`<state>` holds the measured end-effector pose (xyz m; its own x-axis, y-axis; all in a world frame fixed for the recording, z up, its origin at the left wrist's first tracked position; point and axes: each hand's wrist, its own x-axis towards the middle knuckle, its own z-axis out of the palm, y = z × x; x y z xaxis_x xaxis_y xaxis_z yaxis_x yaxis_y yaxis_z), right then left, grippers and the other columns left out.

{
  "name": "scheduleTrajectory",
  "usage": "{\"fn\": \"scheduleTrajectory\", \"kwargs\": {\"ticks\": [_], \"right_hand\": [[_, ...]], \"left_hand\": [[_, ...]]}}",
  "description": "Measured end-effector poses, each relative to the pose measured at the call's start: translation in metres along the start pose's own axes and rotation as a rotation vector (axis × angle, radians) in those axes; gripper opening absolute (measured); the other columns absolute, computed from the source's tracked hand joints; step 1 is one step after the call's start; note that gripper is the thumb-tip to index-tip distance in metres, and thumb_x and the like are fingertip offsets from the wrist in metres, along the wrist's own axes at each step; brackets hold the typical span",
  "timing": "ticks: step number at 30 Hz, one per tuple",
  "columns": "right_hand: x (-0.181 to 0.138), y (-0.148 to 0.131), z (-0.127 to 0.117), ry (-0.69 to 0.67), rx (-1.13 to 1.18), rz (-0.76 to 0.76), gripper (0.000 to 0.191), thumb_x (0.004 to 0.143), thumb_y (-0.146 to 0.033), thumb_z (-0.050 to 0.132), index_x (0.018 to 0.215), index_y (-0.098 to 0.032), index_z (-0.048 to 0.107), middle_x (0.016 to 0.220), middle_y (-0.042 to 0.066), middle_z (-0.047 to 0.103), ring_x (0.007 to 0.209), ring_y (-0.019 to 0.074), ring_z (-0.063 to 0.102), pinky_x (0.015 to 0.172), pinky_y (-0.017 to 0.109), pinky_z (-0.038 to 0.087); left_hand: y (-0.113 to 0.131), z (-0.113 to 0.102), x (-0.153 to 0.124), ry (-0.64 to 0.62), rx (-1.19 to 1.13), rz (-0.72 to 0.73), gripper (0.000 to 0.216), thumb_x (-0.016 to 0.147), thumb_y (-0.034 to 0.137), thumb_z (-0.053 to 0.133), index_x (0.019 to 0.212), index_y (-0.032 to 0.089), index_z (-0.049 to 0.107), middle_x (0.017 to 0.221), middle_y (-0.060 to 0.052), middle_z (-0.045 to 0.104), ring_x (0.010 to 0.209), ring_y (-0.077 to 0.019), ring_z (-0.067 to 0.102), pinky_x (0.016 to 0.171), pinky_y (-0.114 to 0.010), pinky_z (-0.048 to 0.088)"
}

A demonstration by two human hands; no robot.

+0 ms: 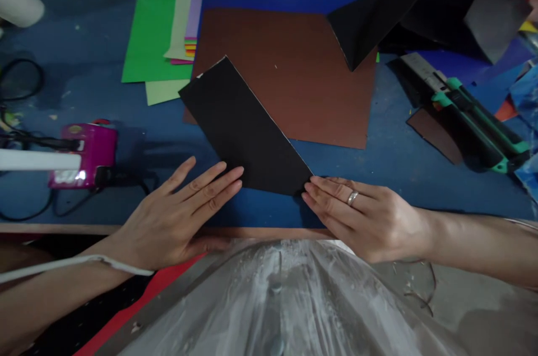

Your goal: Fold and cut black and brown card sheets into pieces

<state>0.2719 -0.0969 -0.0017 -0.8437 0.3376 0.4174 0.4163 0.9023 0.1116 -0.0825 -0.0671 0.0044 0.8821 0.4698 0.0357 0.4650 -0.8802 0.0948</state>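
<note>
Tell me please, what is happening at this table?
A person is working on a black sheet that lies on a blue table, partly over a brown sheet. The left hand lies flat with its fingers at the sheet's near edge. The right hand touches its near corner. A pink glue gun sits to the left, a cutter to the right, and green paper further back.
</note>
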Motion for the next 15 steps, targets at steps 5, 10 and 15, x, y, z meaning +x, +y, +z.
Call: {"fn": "scheduleTrajectory", "kwargs": {"ticks": [5,10,15], "right_hand": [[0.0,0.0,0.003,0.016,-0.005,0.016,0.033,0.102,-0.002,0.047,0.112,-0.004,0.078,0.112,0.011,0.083,0.105,0.0236,0.08,0.09,0.033,0.068],[0.003,0.0,0.006,0.058,0.011,0.015,0.028,0.102,-0.003,0.051,0.108,-0.002,0.079,0.107,0.013,0.083,0.101,0.0247,0.081,0.087,0.033,0.069],[0.001,-0.001,0.006,0.062,0.009,0.026,0.028,0.103,-0.006,0.052,0.104,-0.005,0.08,0.107,0.012,0.083,0.104,0.0238,0.08,0.089,0.032,0.068]], "left_hand": [[0.007,-0.01,0.001,0.042,0.14,0.039,0.07,0.109,0.055,0.04,0.157,0.005,0.042,0.151,-0.02,0.062,0.15,-0.0325,0.05,0.133,-0.056,0.02],[0.02,-0.013,0.029,0.135,0.15,0.154,0.059,0.11,0.049,0.043,0.141,0.003,0.059,0.139,-0.018,0.071,0.144,-0.0292,0.057,0.133,-0.05,0.026],[0.029,0.004,0.063,0.186,0.061,0.343,0.051,0.11,0.044,0.047,0.136,0.003,0.063,0.126,-0.014,0.077,0.124,-0.0232,0.069,0.116,-0.038,0.05]]}}
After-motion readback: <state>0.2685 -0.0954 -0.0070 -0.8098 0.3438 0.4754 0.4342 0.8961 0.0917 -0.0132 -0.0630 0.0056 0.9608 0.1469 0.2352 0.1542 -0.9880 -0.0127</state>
